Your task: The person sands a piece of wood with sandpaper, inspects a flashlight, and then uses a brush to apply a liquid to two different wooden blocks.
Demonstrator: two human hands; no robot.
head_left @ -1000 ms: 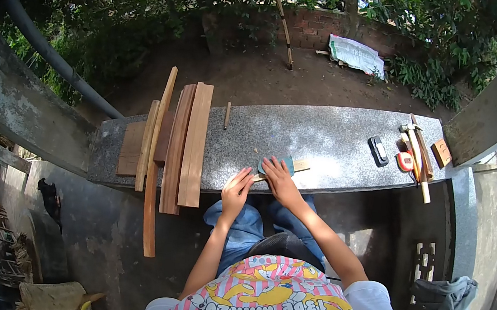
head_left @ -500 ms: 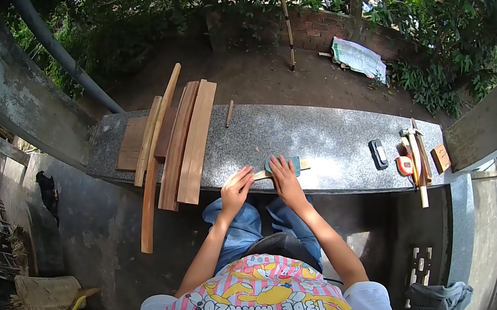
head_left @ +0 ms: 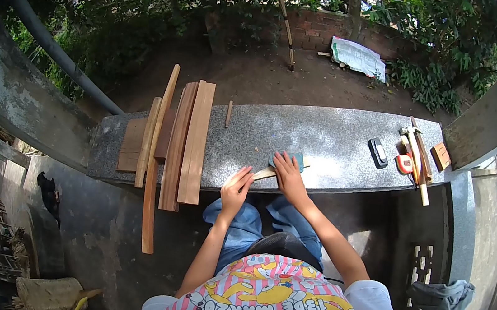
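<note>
A short pale wooden strip (head_left: 264, 173) lies at a slant near the front edge of the grey granite bench (head_left: 340, 126). My left hand (head_left: 236, 186) has its fingers pressed together on the strip's left end. Under my right hand (head_left: 288, 173) is a blue-green sheet (head_left: 299, 160), which looks like sandpaper, laid over the strip. The fingers of my right hand are stretched out flat on that sheet. Only a small part of the strip's right end shows past it.
Several wooden boards (head_left: 197, 142) stick out over the front edge at left. A small stick (head_left: 228, 115) lies behind them. At right are a black device (head_left: 378, 153), a red tape measure (head_left: 404, 163), a hammer (head_left: 416, 155) and a brick-like block (head_left: 440, 156).
My right hand and the blue-green sheet have slid slightly right along the strip, uncovering more of it between my hands. My left hand has stayed in place.
</note>
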